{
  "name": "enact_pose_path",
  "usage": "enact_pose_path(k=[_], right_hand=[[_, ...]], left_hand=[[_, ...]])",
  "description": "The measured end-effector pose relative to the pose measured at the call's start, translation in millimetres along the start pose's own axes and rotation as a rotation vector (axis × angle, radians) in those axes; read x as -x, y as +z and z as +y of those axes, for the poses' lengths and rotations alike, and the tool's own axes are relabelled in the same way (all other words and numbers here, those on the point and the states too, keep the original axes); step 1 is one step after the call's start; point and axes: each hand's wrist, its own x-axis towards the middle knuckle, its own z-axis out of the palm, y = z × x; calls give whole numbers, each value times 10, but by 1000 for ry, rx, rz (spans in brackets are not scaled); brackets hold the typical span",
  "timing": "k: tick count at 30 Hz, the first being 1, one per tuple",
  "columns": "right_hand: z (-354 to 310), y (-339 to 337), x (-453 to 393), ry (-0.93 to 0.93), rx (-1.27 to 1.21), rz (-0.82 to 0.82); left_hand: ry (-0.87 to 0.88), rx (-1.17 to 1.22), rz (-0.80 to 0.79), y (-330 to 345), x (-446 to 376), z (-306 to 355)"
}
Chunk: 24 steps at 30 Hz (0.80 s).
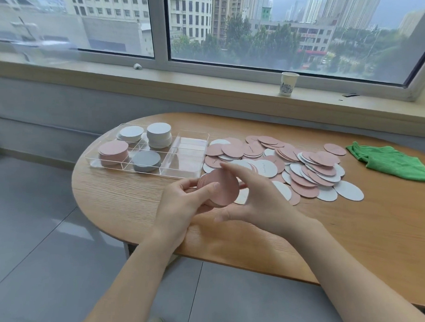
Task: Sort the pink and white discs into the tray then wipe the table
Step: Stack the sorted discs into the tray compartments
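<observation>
A clear plastic tray with several compartments stands at the table's left end. It holds two white stacks, one pink stack and one grey-looking stack. Loose pink and white discs lie spread over the middle of the table. My left hand grips a small stack of pink discs just in front of the tray. My right hand holds the same stack from the right, fingers curled along its edge.
A green cloth lies crumpled at the table's right. A paper cup stands on the window sill behind. The wooden table has a rounded left end, with grey floor tiles beyond it.
</observation>
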Motion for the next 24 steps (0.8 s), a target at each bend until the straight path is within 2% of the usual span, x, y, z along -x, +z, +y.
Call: enact_pose_path(k=[3,5,17,20,24], right_hand=[[-92,25,-252,-30,164,-77],[-161,53,-404,-57,245,-71],[-317,267,-868,-142,328,-65],[-281,278,-923,-58,197,-116],[-273,208,-955,97,-229,-198]], left_hand=[[18,-5,0,-106,-21,70],[41,-12,3,-193,-34,117],[47,-17,4,-563,-211,211],[25,37,10,-608,-251,213],[28,91,11,-678,-297,252]])
